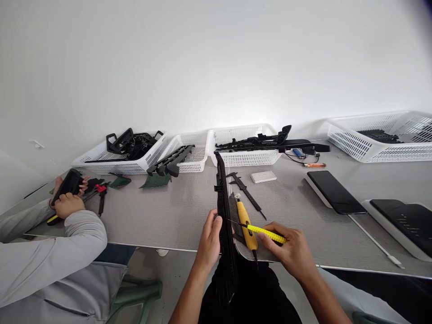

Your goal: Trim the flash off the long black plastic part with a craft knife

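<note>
My left hand (210,238) is closed around a long, narrow black plastic part (223,216), held upright at the table's front edge. My right hand (288,249) grips a thin-bladed tool with a yellow patterned handle (266,234). Its fine tip points left and meets the side of the black part, or comes very close; I cannot tell if it touches. Beneath that tool lies a thicker yellow corded hand tool (247,225) on a dark grey cloth (233,209). A dark caliper (248,194) rests just beyond.
White baskets (245,158) with black plastic parts line the wall. At left, a co-worker's hands (69,204) hold a black part. A white box (263,177), an orange lighter-like item (314,165), a phone (335,191) on a white stand and a cable (374,240) lie rightward.
</note>
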Tool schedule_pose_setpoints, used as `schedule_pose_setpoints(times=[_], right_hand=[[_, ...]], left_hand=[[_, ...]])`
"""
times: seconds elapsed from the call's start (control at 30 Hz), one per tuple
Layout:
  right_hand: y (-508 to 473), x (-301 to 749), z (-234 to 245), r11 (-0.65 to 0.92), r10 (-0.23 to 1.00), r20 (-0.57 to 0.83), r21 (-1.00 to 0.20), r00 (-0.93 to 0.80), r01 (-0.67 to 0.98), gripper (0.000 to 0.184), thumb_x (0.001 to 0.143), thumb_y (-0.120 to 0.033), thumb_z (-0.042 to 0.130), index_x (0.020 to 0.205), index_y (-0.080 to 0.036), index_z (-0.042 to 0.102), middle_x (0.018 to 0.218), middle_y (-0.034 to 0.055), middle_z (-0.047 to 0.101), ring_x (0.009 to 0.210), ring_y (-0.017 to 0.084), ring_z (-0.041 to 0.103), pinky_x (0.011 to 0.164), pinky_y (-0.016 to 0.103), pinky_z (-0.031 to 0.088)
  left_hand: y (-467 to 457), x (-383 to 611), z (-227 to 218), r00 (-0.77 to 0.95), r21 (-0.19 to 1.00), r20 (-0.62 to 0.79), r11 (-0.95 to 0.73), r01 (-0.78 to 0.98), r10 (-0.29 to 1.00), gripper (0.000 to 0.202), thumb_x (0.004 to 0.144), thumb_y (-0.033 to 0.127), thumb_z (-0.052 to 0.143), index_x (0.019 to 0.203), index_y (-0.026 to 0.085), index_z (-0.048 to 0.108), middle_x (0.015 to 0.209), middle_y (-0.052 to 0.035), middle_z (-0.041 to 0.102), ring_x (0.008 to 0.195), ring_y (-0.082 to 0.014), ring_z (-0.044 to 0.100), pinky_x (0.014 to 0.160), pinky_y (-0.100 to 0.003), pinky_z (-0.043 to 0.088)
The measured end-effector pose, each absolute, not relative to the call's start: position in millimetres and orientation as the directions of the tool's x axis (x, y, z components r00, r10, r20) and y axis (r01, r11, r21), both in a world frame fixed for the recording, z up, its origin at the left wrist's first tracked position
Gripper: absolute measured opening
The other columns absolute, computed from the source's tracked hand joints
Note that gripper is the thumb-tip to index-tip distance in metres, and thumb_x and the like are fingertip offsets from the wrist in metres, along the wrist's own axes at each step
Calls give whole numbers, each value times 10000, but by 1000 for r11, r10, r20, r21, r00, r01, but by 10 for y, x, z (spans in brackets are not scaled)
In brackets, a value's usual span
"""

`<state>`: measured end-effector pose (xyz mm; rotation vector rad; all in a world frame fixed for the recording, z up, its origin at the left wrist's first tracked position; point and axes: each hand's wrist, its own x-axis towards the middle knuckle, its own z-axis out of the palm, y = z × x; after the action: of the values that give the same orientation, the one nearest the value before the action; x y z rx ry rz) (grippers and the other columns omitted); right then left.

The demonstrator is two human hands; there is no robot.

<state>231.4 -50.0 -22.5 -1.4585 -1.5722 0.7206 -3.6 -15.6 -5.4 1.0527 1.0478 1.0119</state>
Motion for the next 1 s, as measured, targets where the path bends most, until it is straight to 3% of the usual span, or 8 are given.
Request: schedule_pose_setpoints(times=[0.5,0.77,1.0], right_hand=[[-507,2338,-245,108,983,166,-868,78,484,508,1006,-671,662,854,-211,816,704,6,697,590,152,546,548,276,378],[-499,2302,-209,143,976,203,-863,74,485,509,996,-662,667,819,-206,807,674,-1,686,559,143,543,540,272,378],[-501,2355,-213,143,975,208,-853,75,501,494,1008,-644,662,868,-199,823,682,7,700,566,153,563,529,266,398]], left_hand=[[-165,-51,-23,233,975,-161,192,-115,959,508,1070,695,533,1291,240,575,975,-33,713,715,-162,687,611,-245,550],[-174,-44,40,265,976,-161,194,-102,951,515,1052,695,573,1231,212,592,879,-25,707,658,-161,685,589,-250,562],[-181,-37,47,277,973,-168,204,-104,946,596,1034,713,592,1360,216,548,777,3,689,571,-157,648,555,-249,547]])
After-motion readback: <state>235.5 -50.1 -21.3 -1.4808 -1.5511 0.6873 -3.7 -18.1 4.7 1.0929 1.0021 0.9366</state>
